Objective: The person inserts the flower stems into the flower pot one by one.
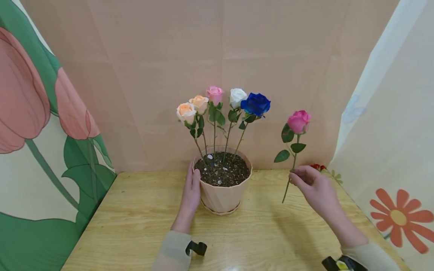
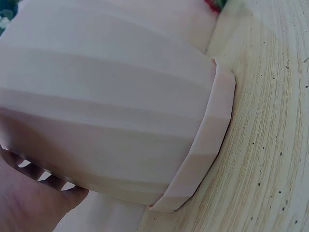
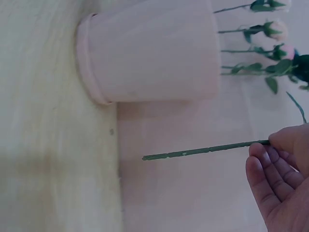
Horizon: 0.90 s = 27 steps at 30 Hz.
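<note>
A pale pink flowerpot of dark soil stands on its saucer. My left hand rests against its left side, fingers fairly straight; the left wrist view shows them partly hidden along the wall. To the pot's right, my right hand pinches the green stem of a deep pink rose between thumb and fingertips. Bloom up, the rose is held above the table, its bare lower stem pointing down. In the soil stand two peach roses, a pink rose, a white rose and a blue rose.
A wooden table carries the pot. Behind it rises a plain pinkish backdrop, with printed flower panels on both sides. Something red lies at the table's back right, partly hidden by my right hand.
</note>
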Available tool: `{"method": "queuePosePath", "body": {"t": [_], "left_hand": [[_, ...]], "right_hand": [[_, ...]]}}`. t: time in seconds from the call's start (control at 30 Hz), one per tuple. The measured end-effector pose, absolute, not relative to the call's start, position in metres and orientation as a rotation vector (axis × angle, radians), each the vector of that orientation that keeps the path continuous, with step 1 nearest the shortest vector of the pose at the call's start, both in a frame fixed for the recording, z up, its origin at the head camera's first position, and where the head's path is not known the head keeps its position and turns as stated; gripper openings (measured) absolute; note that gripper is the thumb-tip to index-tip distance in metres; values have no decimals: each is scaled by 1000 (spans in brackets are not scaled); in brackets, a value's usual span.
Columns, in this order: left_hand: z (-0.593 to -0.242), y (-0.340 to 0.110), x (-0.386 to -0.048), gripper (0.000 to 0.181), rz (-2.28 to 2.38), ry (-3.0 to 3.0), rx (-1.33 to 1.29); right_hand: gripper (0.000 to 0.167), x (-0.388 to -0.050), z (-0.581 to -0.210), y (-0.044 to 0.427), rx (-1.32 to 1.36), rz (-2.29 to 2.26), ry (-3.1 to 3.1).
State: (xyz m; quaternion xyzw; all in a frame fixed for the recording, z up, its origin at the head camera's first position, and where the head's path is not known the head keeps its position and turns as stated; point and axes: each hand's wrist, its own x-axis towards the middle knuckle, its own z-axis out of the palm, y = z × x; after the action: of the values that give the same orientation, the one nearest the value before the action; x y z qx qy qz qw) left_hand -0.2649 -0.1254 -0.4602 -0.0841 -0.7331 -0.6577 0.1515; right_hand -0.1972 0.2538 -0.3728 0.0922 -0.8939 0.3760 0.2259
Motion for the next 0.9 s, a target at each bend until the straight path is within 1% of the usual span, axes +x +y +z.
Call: {"method": "queuePosePath", "body": {"t": [0.13,0.43,0.57,0.73,0.9], "left_hand": [[-460,-126,-264,61,-1891,-2106,-242],[-459,-126,-264,65,-1883,-2107,-243],[-460,-126,-265,65,-1882,-2092,-258],[-460,-126,-264,65,-1881,-2088,-255],[-460,-125,-265,66,-1895,-2103,-227]], "right_hand": [[20,-195,-356,245,290,1074,-2416],[23,-185,-320,218,349,1123,-2355],[22,-182,-305,202,378,1155,-2330],[17,-186,-294,180,472,1211,-2270],[13,-196,-292,158,538,1255,-2215]]}}
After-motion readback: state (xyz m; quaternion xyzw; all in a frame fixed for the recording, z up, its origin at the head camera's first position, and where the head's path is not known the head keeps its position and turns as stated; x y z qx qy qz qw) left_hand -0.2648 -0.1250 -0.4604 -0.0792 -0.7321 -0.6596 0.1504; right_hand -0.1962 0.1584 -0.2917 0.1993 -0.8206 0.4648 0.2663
